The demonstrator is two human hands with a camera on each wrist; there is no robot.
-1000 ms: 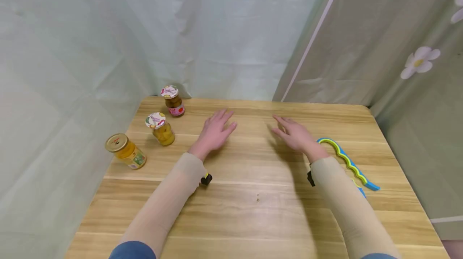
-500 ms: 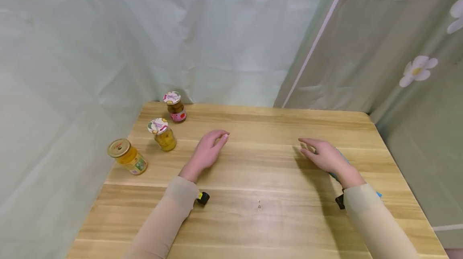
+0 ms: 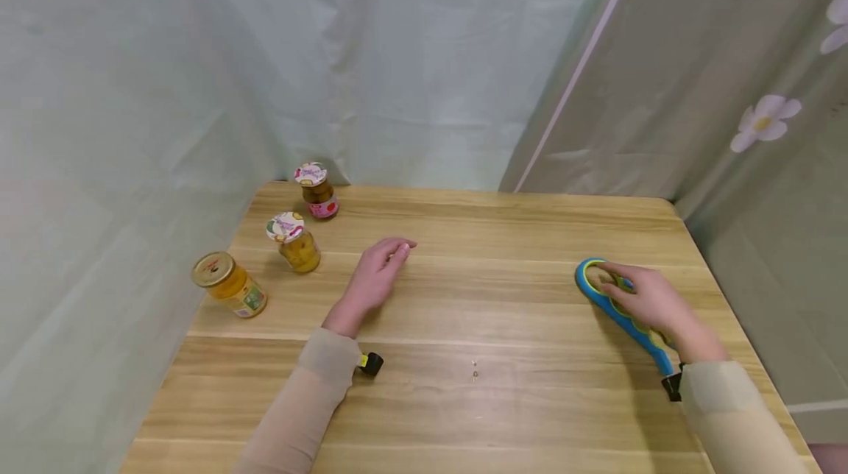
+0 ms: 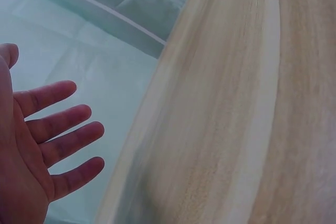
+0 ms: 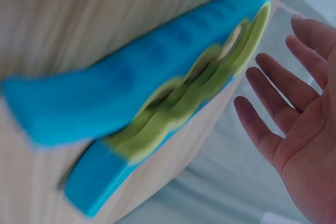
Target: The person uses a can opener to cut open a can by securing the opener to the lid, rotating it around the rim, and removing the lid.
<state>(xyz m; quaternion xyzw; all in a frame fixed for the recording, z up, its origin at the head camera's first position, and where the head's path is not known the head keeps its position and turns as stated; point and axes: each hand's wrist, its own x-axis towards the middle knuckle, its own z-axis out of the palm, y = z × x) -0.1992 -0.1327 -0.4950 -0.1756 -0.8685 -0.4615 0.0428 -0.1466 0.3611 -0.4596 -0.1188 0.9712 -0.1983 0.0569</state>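
My right hand (image 3: 652, 301) is over a blue and lime-green jar opener (image 3: 623, 321) with a wavy inner edge, on the right of the table. In the right wrist view the opener (image 5: 178, 40) lies on the wood, and my right fingers (image 5: 281, 85) are spread, with a gap between them and its rounded end. In the head view the hand hides part of the opener's far arm. My left hand (image 3: 372, 275) hovers over or rests on the table left of centre; which one, I cannot tell. In the left wrist view the left fingers (image 4: 73, 148) are extended and hold nothing.
Three lidded glass jars stand along the table's left: a gold-lidded jar (image 3: 241, 286), a jar of yellow pieces (image 3: 301, 251) and a dark brown jar (image 3: 321, 198). A pale curtain (image 3: 424, 76) hangs behind the wooden table (image 3: 477, 238).
My right hand has moved right and nearer, from the table's middle to above the opener. My left hand has drawn back slightly, its fingers less spread. The jars stay put.
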